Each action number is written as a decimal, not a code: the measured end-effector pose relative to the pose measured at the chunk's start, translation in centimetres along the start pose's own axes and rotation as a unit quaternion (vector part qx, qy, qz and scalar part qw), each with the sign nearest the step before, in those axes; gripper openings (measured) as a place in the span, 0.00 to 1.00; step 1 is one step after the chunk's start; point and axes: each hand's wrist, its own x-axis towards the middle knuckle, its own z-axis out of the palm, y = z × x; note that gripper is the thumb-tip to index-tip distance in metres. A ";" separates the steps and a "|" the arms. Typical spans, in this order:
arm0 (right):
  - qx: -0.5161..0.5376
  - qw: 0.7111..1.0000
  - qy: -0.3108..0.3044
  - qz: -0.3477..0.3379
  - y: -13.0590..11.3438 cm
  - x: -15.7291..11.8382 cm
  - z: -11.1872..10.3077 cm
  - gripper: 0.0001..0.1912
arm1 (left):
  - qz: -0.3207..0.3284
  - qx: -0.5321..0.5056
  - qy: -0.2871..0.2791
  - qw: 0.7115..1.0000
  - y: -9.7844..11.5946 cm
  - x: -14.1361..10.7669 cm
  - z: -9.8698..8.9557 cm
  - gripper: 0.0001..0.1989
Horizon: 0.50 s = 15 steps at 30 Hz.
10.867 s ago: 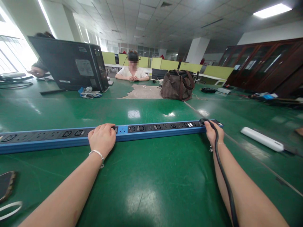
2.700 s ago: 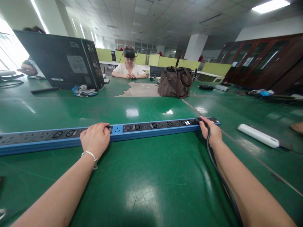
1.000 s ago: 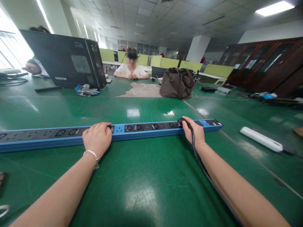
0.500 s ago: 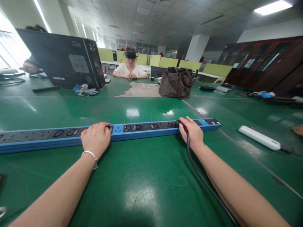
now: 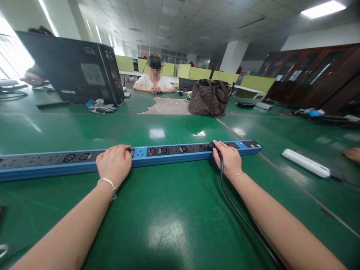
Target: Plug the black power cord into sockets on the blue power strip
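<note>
A long blue and black power strip [image 5: 168,161] lies across the green table, its row of sockets facing up. My left hand [image 5: 114,160] is wrapped over the strip, left of a bright blue socket [image 5: 140,152]. Toward the strip's right end, my right hand [image 5: 229,156] grips a black power plug [image 5: 211,146] at the sockets. How deep the plug sits is hidden by the fingers. From it a black cord [image 5: 230,202] runs down under my right forearm toward the lower right.
A black computer case [image 5: 73,71] and work gloves [image 5: 100,106] stand at the far left. A brown bag [image 5: 209,98] sits at the back, near a seated person [image 5: 154,80]. To the right lies a white bar-shaped device [image 5: 306,163]; another person's hand [image 5: 352,154] shows at the right edge.
My right hand's fingers have drawn closer together around the plug. The left hand keeps its hold on the strip, and the view has shifted very slightly.
</note>
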 end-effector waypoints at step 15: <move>0.066 0.994 0.023 0.088 0.0 -0.3 0.7 0.20 | 0.001 -0.007 0.007 1.000 0.0 0.0 0.0 0.18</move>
